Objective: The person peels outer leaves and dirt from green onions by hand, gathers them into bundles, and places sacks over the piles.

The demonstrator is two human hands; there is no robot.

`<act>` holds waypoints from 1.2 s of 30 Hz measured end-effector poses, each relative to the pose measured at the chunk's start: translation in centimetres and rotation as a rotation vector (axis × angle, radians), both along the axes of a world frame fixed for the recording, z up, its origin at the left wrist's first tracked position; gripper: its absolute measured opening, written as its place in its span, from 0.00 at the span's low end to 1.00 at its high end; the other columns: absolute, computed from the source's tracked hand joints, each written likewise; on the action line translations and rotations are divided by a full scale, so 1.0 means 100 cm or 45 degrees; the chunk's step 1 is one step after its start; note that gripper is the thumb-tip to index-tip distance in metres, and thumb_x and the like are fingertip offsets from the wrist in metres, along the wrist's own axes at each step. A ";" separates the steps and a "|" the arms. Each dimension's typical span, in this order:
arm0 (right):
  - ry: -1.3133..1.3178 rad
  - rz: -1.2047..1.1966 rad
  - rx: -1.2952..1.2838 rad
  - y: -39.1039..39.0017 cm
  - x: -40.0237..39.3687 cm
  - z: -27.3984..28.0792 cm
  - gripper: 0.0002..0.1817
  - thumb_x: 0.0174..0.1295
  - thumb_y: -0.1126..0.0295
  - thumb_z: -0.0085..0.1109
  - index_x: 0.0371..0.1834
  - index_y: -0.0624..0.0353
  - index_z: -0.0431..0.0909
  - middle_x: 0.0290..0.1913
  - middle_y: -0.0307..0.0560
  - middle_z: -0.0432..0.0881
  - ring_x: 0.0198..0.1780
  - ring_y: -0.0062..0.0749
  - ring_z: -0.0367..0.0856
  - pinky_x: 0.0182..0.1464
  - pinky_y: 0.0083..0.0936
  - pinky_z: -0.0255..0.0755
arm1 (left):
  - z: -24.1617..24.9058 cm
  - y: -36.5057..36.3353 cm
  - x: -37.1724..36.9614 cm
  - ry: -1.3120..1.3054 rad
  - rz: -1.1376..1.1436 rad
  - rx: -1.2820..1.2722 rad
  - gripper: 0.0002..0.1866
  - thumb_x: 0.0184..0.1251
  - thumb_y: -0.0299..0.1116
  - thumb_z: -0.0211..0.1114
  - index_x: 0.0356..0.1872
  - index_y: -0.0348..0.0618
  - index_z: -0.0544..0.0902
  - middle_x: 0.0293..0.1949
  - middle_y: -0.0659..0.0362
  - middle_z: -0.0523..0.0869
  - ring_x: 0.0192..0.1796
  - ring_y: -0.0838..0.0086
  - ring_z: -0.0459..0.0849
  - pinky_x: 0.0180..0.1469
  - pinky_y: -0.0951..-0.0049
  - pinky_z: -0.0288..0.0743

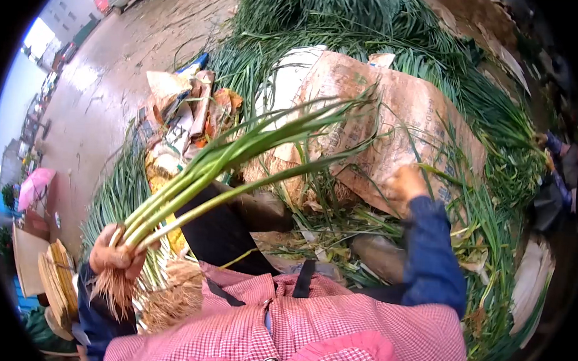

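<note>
My left hand (117, 255) is closed round the lower stalks of a bunch of green onions (199, 176). Their stringy roots hang below the fist, and the long leaves reach up to the right across the view. My right hand (405, 184) is closed over the brown printed sack (375, 120), slightly blurred. A yellow-green onion leaf (444, 175) sticks out from its fingers to the right. Beside my left hand, a pile of rooted onions (171, 298) lies with the roots toward me.
Large heaps of green onions (335, 15) lie ahead and to the right (493, 234). Loose leaves cover the ground by my boots (379, 255). Crumpled sacks (198, 109) lie ahead left. A pink umbrella (36, 187), cardboard (60, 277) and wet pavement (98, 107) are at left. Another person's sleeve (568, 167) shows far right.
</note>
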State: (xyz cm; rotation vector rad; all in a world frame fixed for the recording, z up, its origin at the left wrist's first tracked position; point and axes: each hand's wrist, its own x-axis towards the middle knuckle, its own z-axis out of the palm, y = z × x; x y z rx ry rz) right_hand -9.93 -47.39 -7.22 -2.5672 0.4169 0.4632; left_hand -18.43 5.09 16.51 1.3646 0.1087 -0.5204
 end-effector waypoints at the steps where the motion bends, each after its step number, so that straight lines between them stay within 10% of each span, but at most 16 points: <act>1: -0.115 0.118 0.229 0.043 -0.011 0.027 0.09 0.54 0.68 0.56 0.33 0.63 0.76 0.30 0.48 0.80 0.29 0.36 0.78 0.37 0.30 0.74 | -0.012 -0.004 0.006 -0.033 -0.031 -0.148 0.30 0.37 0.23 0.68 0.45 0.14 0.69 0.38 0.37 0.79 0.23 0.68 0.79 0.21 0.76 0.73; 6: 0.208 0.830 1.752 0.258 -0.076 0.097 0.22 0.56 0.62 0.60 0.52 0.60 0.69 0.48 0.50 0.75 0.48 0.38 0.76 0.47 0.29 0.70 | -0.043 -0.066 0.050 -0.031 -0.211 -0.190 0.33 0.46 0.25 0.62 0.55 0.20 0.63 0.48 0.41 0.77 0.33 0.71 0.81 0.38 0.74 0.78; 9: -0.342 1.078 0.786 0.248 -0.087 0.082 0.10 0.61 0.66 0.49 0.36 0.60 0.76 0.33 0.52 0.80 0.37 0.43 0.80 0.38 0.32 0.74 | -0.038 -0.062 0.059 -0.120 -0.243 -0.093 0.34 0.48 0.28 0.64 0.57 0.24 0.63 0.46 0.45 0.78 0.25 0.77 0.75 0.29 0.80 0.71; 12: 0.063 0.762 -0.154 0.156 -0.083 -0.001 0.11 0.54 0.72 0.48 0.39 0.57 0.77 0.35 0.52 0.81 0.38 0.43 0.80 0.39 0.33 0.75 | -0.034 -0.044 0.052 -0.061 -0.269 -0.227 0.28 0.51 0.25 0.65 0.54 0.26 0.67 0.42 0.48 0.80 0.28 0.74 0.79 0.31 0.79 0.75; 19: -1.022 -0.104 0.445 0.112 0.026 0.078 0.28 0.56 0.71 0.54 0.62 0.61 0.64 0.58 0.55 0.72 0.58 0.39 0.73 0.60 0.27 0.65 | -0.001 -0.032 0.024 -0.057 -0.542 0.245 0.33 0.46 0.33 0.69 0.52 0.23 0.69 0.40 0.48 0.80 0.24 0.77 0.76 0.28 0.79 0.73; 20: -0.933 -0.145 0.302 0.110 0.044 0.094 0.37 0.54 0.67 0.56 0.69 0.58 0.52 0.57 0.53 0.72 0.53 0.42 0.76 0.54 0.32 0.70 | 0.010 -0.016 0.022 0.157 -0.680 0.279 0.34 0.47 0.33 0.69 0.53 0.22 0.67 0.40 0.49 0.79 0.24 0.76 0.76 0.27 0.78 0.72; 22: -0.470 -0.209 0.431 0.111 0.074 0.114 0.32 0.51 0.65 0.60 0.61 0.60 0.61 0.45 0.56 0.76 0.48 0.45 0.77 0.48 0.37 0.71 | 0.016 0.000 0.008 0.187 -0.613 0.147 0.35 0.47 0.29 0.70 0.54 0.18 0.64 0.36 0.49 0.80 0.26 0.74 0.78 0.27 0.77 0.72; 23: -0.486 -0.107 0.133 0.109 0.087 0.094 0.28 0.53 0.65 0.57 0.58 0.59 0.65 0.45 0.57 0.77 0.44 0.46 0.78 0.46 0.37 0.73 | 0.014 0.007 0.007 0.744 -0.164 0.100 0.26 0.52 0.25 0.65 0.51 0.20 0.67 0.32 0.51 0.79 0.26 0.74 0.77 0.29 0.74 0.74; 29: -0.715 -0.064 -0.285 0.005 0.060 0.041 0.23 0.53 0.68 0.53 0.53 0.63 0.69 0.47 0.61 0.75 0.47 0.51 0.75 0.50 0.38 0.69 | -0.025 0.069 -0.007 -0.108 -0.341 -0.582 0.22 0.56 0.27 0.56 0.53 0.31 0.70 0.47 0.29 0.73 0.27 0.68 0.80 0.23 0.69 0.79; 36: -0.582 -0.320 -0.727 -0.171 -0.064 -0.021 0.30 0.45 0.73 0.54 0.55 0.72 0.65 0.52 0.71 0.70 0.57 0.58 0.67 0.59 0.38 0.62 | 0.011 0.137 0.018 -0.320 0.224 -0.277 0.23 0.58 0.29 0.58 0.54 0.30 0.69 0.36 0.46 0.72 0.26 0.73 0.77 0.34 0.71 0.77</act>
